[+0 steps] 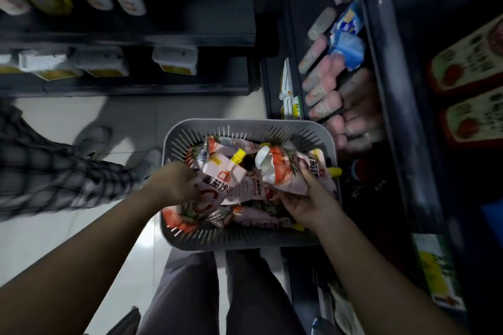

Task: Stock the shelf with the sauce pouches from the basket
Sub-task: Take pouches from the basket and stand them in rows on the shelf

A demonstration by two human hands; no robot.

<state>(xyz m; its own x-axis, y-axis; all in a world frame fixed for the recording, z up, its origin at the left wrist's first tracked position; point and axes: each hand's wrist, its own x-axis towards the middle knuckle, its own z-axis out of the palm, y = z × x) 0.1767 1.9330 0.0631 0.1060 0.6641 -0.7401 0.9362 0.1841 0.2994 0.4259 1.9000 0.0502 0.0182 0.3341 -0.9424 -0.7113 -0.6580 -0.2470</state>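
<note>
Seen from above, a grey slotted basket [177, 236] sits at the centre of the frame, full of pink sauce pouches [187, 215]. The left hand [174, 185] grips one pouch with a yellow cap [217, 185] at centre. The right hand [304, 198] closes around another pouch [294, 174] just right of centre. A dark shelf [381, 90] at upper right holds a row of similar pouches [324, 90].

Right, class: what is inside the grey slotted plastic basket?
Pink tomato-printed sauce pouches with yellow caps fill the grey slotted plastic basket. Both hands, left and right, grip pouches; the bottom is covered.
</note>
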